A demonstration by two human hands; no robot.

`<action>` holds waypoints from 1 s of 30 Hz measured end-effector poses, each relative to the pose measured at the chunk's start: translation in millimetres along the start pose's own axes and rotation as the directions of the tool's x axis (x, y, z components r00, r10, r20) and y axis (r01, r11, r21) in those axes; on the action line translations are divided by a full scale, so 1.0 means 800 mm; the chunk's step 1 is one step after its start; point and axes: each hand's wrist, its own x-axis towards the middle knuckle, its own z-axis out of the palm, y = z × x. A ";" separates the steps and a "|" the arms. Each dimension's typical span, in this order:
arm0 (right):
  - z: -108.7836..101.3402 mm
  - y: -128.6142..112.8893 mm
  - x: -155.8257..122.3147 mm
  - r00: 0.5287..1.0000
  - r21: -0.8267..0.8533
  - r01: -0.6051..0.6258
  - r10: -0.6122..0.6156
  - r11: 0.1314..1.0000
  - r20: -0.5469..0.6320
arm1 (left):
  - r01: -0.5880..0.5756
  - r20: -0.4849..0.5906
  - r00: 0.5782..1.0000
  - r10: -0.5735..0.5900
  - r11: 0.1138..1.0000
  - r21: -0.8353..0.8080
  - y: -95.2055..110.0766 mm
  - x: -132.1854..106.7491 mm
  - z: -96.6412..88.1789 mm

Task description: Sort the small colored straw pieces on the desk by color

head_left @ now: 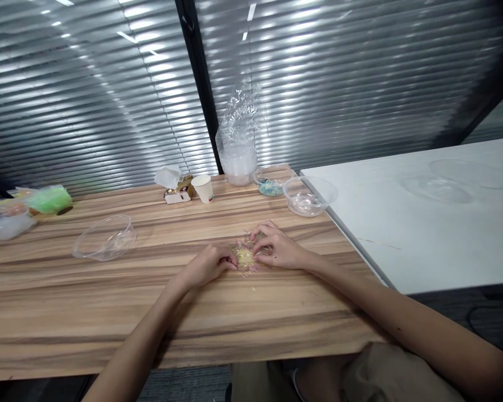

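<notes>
A small loose pile of thin yellow and pink strands point(245, 257) lies on the wood-grain table between my two hands. My left hand point(209, 264) is at the left edge of the pile, its fingers curled in and thumb pressed towards them. From the right, my right hand point(279, 248) reaches in with bent fingers, index and thumb close together at the strands. What either set of fingertips holds is too small to make out. Clear plastic bowls stand around: one point(304, 207) beyond my right hand, another point(104, 245) to the left, and one holding blue-green bits point(270, 187) further back.
At the back stand a tissue box point(178, 192), a paper cup point(203, 188) and stacked clear bowls in plastic wrap point(240, 164). Bags of coloured material point(46, 199) lie far left. A white table point(436, 234) adjoins on the right, with clear lids on it. Blinds point(339, 84) rise behind.
</notes>
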 end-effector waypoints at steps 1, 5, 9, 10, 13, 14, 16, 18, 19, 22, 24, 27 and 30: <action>0.001 0.000 0.000 1.000 -0.001 -0.002 0.002 1.000 0.004 | -0.002 -0.003 1.000 0.002 1.000 0.031 0.000 -0.001 0.001; 0.003 0.000 0.000 1.000 -0.005 -0.004 0.004 1.000 0.005 | -0.016 0.000 1.000 0.016 0.995 0.099 0.002 0.000 0.007; 0.004 0.001 0.000 1.000 -0.008 -0.006 0.006 1.000 0.023 | -0.072 -0.086 0.993 0.076 0.996 0.045 0.006 0.002 0.007; 0.004 0.001 0.000 1.000 -0.012 -0.007 0.008 1.000 0.029 | -0.076 -0.124 0.989 0.077 0.997 0.014 0.007 0.003 0.006; 0.003 -0.002 0.001 0.998 -0.033 -0.012 0.014 0.999 0.058 | -0.048 -0.212 0.977 0.010 0.983 -0.177 0.012 0.004 0.006; 0.003 -0.003 0.001 0.998 -0.043 -0.012 0.015 0.999 0.068 | -0.035 -0.212 0.977 -0.026 0.959 -0.282 0.013 0.004 0.008; 0.003 -0.004 0.002 0.997 -0.061 -0.007 0.012 0.998 0.082 | -0.018 -0.184 0.979 -0.087 0.862 -0.506 0.015 0.006 0.012; 0.004 -0.005 0.002 0.996 -0.073 0.003 0.003 0.997 0.088 | -0.007 -0.168 0.975 -0.146 0.734 -0.679 0.017 0.009 0.019; 0.005 -0.005 0.002 0.996 -0.075 0.005 0.002 0.997 0.085 | -0.003 -0.172 0.968 -0.181 0.679 -0.734 0.017 0.010 0.023; 0.006 -0.007 0.004 1.000 -0.056 0.000 0.001 0.998 0.014 | 0.033 -0.161 0.942 -0.294 0.559 -0.828 0.018 0.014 0.031; 0.006 -0.011 0.006 0.997 -0.028 0.001 -0.003 1.000 -0.081 | 0.054 -0.130 0.931 -0.342 0.479 -0.876 0.018 0.015 0.031; 0.006 -0.021 0.009 0.980 0.006 0.017 -0.016 1.000 -0.196 | 0.085 -0.034 0.923 -0.383 0.290 -0.953 0.021 0.014 0.027; 0.009 -0.030 0.010 0.980 0.016 0.042 -0.038 0.999 -0.196 | 0.202 0.153 0.904 -0.398 0.083 -0.976 0.026 0.012 0.020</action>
